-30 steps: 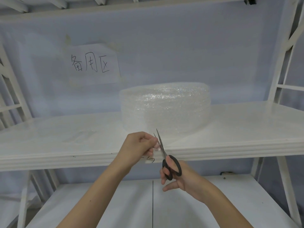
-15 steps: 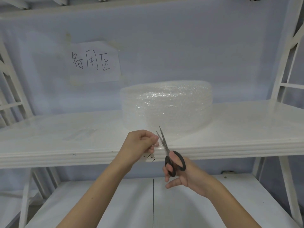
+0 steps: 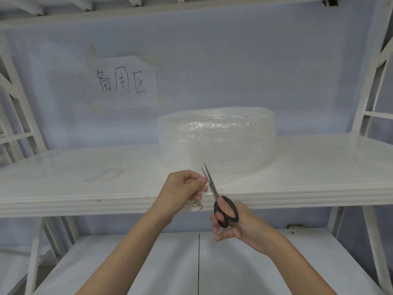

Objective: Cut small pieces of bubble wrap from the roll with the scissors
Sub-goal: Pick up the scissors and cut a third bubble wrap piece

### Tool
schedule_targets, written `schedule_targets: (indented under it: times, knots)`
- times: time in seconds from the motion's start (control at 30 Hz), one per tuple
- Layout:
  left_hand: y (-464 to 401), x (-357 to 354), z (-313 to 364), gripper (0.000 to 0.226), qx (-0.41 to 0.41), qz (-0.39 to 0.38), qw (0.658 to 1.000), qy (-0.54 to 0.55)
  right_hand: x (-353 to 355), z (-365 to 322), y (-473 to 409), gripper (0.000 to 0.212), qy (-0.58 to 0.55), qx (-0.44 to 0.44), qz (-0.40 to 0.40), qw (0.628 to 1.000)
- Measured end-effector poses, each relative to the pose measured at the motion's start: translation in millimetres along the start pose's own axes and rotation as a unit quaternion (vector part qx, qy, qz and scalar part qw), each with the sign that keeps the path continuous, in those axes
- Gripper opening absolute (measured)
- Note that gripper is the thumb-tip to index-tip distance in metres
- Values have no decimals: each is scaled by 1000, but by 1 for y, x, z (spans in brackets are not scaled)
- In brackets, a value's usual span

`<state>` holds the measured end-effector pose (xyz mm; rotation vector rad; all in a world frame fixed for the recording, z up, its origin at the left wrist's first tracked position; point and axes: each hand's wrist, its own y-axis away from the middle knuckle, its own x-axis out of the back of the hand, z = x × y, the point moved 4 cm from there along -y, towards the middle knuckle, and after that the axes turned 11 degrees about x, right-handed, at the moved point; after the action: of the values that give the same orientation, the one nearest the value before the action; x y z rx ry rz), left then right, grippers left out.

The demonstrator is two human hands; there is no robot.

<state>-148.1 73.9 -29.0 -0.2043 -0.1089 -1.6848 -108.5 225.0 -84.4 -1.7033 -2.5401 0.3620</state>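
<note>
White shelving (image 3: 297,167) fills our view, and the bubble wrap roll (image 3: 217,139) stands on end on its upper board, axis vertical, a loose tail of wrap running toward the front edge. On the wall behind we see a paper sign (image 3: 125,81) with handwritten characters. Our right hand (image 3: 236,224) grips the black-handled scissors (image 3: 219,199), fingers curled through the loops; their long axis runs from the handles up and slightly left, tips pointing away toward the roll, blades a little parted. Our left hand (image 3: 182,188) pinches the wrap's edge just beside the blades.
</note>
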Motion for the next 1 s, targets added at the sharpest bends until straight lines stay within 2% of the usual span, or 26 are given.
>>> schedule_targets:
  times: [0.23,0.43,0.8,1.0]
  knots:
    - [1,-1,2,13,3,-26,1000,-4,-2,-1,4,40,12,5,9,1000]
    - [10,-4,4,16,-10,-62,997,-42,-5,-6,5,45,-17,2,-3,1000]
    - [19,-2,11,9,-4,-78,995,-61,-5,-17,4,50,7,15,-27,1000]
    - [21,4,12,12,-6,-77,996,-42,-5,-16,7,53,13,18,-16,1000]
